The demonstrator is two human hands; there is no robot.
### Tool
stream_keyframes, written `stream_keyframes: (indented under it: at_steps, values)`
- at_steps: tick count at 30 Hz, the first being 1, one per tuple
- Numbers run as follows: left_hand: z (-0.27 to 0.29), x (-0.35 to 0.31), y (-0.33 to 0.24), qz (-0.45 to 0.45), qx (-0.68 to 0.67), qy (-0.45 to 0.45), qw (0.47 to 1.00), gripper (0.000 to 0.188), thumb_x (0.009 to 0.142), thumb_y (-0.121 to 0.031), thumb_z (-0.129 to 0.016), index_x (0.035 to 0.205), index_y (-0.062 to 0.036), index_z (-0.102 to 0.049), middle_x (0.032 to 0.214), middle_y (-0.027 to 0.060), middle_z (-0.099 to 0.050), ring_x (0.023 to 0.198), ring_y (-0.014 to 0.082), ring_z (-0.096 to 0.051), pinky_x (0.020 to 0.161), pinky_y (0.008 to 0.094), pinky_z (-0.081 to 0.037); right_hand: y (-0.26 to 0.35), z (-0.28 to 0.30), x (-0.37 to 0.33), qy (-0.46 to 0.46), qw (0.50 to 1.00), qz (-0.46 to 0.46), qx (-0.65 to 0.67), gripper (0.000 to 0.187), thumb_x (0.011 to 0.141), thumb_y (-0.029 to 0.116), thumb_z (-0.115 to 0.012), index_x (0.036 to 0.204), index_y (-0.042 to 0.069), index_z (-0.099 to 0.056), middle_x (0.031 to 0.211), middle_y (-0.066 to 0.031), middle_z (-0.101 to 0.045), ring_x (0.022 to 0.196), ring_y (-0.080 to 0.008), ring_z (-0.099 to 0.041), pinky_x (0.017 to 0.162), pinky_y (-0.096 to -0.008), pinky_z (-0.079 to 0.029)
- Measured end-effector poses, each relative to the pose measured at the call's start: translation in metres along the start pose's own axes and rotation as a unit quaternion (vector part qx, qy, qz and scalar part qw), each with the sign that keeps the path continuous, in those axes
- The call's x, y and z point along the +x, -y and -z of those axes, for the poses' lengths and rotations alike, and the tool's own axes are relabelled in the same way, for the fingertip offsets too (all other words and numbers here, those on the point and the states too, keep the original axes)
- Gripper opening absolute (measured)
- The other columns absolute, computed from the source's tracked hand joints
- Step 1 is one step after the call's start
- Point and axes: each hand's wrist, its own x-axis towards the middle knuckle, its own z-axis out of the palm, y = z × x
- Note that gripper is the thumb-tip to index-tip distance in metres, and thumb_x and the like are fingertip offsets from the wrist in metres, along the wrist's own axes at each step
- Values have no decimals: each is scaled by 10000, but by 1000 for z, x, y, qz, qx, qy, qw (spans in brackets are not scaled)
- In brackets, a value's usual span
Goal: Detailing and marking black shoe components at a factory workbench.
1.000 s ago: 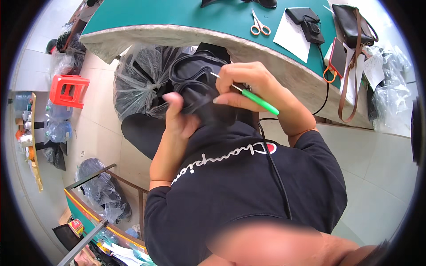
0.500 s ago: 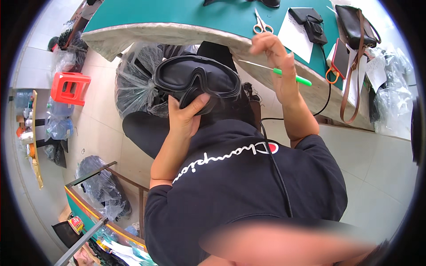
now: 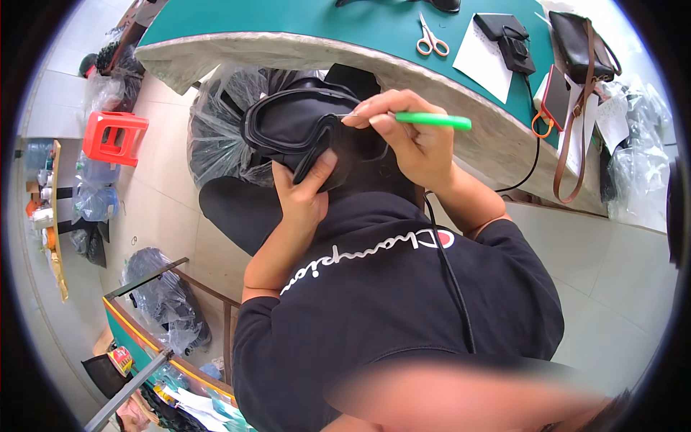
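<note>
My left hand [image 3: 304, 189] grips a black diving mask [image 3: 288, 121] by its nose pocket, thumb on the near side, holding it above my lap. Pinched in the fingers of my right hand [image 3: 414, 144] is an awl [image 3: 433, 120] with a bright green handle and a thin metal shaft. The shaft points left, and its end is at the mask's rim near the nose bridge; whether it touches or goes under the edge I cannot tell. My right hand covers the mask's right part.
Ahead, a green-topped table [image 3: 288, 25] holds scissors [image 3: 432, 45], a black device [image 3: 507, 43], a phone [image 3: 554, 97] and a dark bag [image 3: 579, 47]. A plastic-wrapped bundle [image 3: 223, 133] lies beyond my left hand. A red stool [image 3: 115, 138] stands left. A black cable [image 3: 533, 162] hangs at right.
My right hand has come down and left from beside the table edge, bringing the awl's tip to the mask rim. My left hand still grips the mask in nearly the same place.
</note>
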Motion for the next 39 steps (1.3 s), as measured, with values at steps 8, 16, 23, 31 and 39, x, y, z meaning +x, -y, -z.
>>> stream_keyframes:
  at_steps: [8, 16, 23, 31, 39]
  values:
    - [6, -2, 3, -87, 166, -23, 982, 447, 812, -35, -707, 1184, 8, -462, 1106, 88, -581, 994, 152, -562, 902, 281, -430, 3, -1, 10, 8, 997, -40, 71, 208, 965, 163, -516, 932, -40, -549, 849, -109, -618, 775, -157, -639, 719, -268, -520]
    - [-1, 3, -4, -126, 239, -33, 962, 367, 808, -9, -695, 1120, 8, -503, 1032, 67, -603, 908, 126, -578, 836, 251, -451, -1, -4, 10, 39, 995, -72, 62, 187, 963, 141, -514, 916, -38, -544, 840, -108, -622, 750, -147, -630, 700, -258, -516]
    - [-2, 3, -6, -124, 244, -32, 961, 376, 805, -16, -700, 1126, 10, -504, 1031, 65, -601, 910, 128, -577, 833, 250, -450, -1, -4, 8, 61, 997, -34, 37, 183, 960, 129, -516, 917, -48, -537, 836, -123, -620, 756, -154, -631, 705, -257, -515]
    - [-3, 1, -5, -125, 256, -38, 958, 386, 800, -6, -699, 1131, 7, -501, 1029, 64, -600, 910, 126, -579, 840, 250, -449, -3, -3, 4, 66, 997, -18, -20, 179, 950, 128, -533, 903, -43, -554, 853, -130, -622, 752, -151, -628, 687, -252, -510]
    - [-6, 6, -8, -138, 199, -63, 968, 400, 813, -35, -701, 1149, 6, -487, 1061, 67, -583, 957, 125, -555, 870, 259, -435, -16, 50, 35, -30, 972, 124, -199, 123, 919, 94, -564, 937, -7, -632, 913, -103, -648, 764, -158, -619, 700, -270, -500]
